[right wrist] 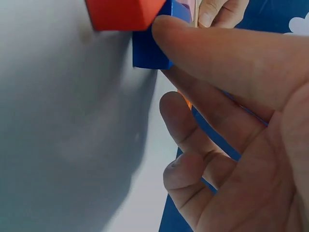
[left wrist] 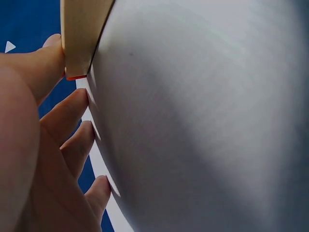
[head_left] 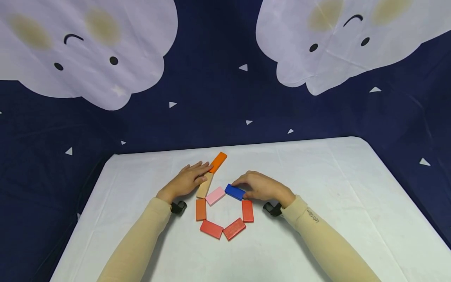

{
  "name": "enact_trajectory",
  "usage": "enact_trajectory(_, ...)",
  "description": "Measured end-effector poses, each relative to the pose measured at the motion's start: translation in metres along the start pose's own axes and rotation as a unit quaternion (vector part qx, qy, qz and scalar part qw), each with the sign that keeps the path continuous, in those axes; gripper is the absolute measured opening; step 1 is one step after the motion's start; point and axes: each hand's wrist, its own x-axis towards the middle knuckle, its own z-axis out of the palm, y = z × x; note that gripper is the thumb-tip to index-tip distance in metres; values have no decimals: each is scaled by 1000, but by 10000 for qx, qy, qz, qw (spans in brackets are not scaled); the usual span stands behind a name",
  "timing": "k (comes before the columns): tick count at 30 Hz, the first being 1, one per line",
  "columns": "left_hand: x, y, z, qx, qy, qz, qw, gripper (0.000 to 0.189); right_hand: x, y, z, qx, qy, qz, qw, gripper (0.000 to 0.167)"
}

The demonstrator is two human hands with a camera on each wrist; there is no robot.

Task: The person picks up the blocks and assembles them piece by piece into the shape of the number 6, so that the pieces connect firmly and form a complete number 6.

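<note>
My right hand [head_left: 262,186] pinches a blue block [head_left: 235,192] between thumb and index finger, its other fingers loosely bent in the right wrist view. This block lies between a pink block [head_left: 215,196] and an upper-right red block [head_left: 248,211], close to both. With fingers spread and nearly straight, my left hand [head_left: 186,179] rests beside a tan block [head_left: 205,185]. Its thumb touches that block's side, and its index fingertip is at the lower end of an orange block [head_left: 218,161]. In the left wrist view the tan block [left wrist: 84,38] rises above the tabletop.
A darker orange block [head_left: 201,209] and two lower red blocks, left [head_left: 211,229] and right [head_left: 234,229], complete a rough ring on the white table [head_left: 317,235]. The orange and tan blocks trail up from it. A dark blue cloth [head_left: 211,78] with clouds hangs behind.
</note>
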Motion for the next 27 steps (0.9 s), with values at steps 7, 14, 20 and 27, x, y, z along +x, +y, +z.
enact_trajectory(7,1,0,1,25,11,2,10000,52,-11,6,5,179,556,247,9980,43)
enact_trajectory(14,1,0,1,35,34,30,10000,52,-41,2,19,187,908,378,9950,50)
enact_trajectory(20,0,-1,2,46,84,74,9999,53,-57,-8,31,152,870,560,9945,61)
enact_trajectory(27,1,-1,1,14,84,54,9999,53,-59,-13,39,-114,909,557,9942,64)
